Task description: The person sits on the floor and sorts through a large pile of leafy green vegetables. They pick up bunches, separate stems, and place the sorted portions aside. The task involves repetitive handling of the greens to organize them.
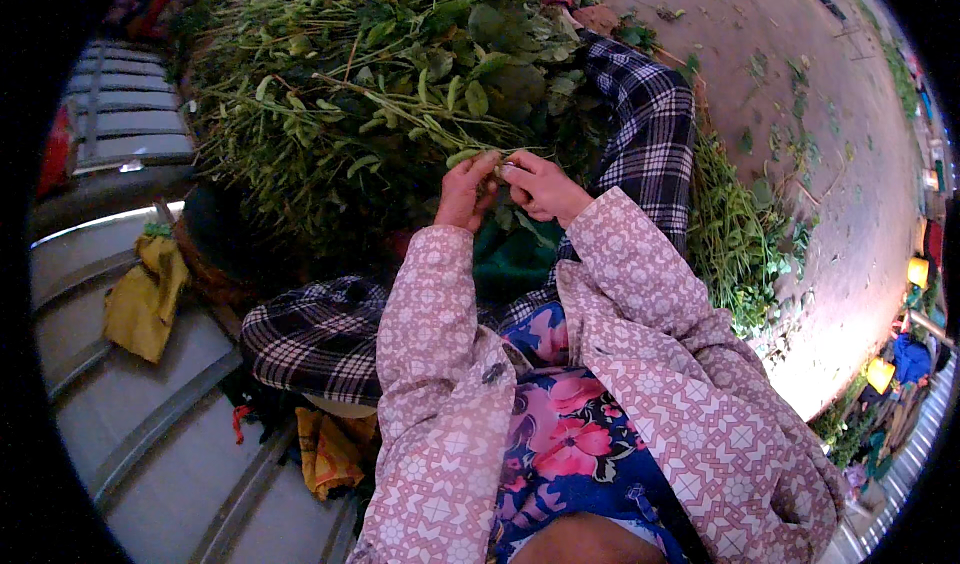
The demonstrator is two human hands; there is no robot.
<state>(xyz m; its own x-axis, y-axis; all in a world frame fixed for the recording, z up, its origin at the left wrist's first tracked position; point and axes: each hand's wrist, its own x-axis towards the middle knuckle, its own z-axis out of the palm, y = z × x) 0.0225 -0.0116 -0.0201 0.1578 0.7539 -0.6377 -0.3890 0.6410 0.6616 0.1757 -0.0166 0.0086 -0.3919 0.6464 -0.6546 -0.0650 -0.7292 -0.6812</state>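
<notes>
My left hand (466, 191) and my right hand (543, 186) meet fingertip to fingertip, pinching a piece of a green bean plant. A plump green pod (462, 158) sticks out at the left fingertips. What lies between the fingers is mostly hidden. Just beyond, a pod-bearing stem (420, 111) rests on a large heap of leafy bean plants (300, 129), which fills the space before my bent legs. Beneath my hands a dark green surface (517, 255), perhaps cloth or a container, shows in shadow between my legs.
Plaid trousers (649, 129) cover my legs on both sides of the heap. More cut plants (731, 226) lie right of my leg on the earthen ground (847, 211). Ribbed metal sheeting (150, 414) stands at left, with a yellow cloth (150, 294) against it.
</notes>
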